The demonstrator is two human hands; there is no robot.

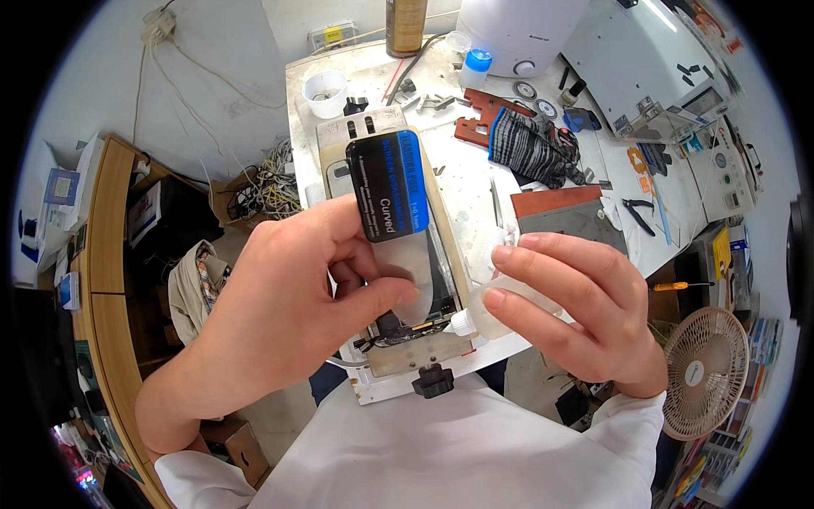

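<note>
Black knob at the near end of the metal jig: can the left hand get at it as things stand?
Probably yes, but not freely. The black knob sits uncovered just below the left hand, with nothing between them. That hand, though, is pinching the black and blue card, so it would have to let go first.

Glossy plastic card (392,187); translucent plastic bottle (492,307); matt metal fixture (415,352).

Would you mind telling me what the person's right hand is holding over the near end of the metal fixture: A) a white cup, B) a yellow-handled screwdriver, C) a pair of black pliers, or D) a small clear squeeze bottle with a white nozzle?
D: the right hand grips a small clear squeeze bottle, its white nozzle pointing toward the metal fixture.
</note>
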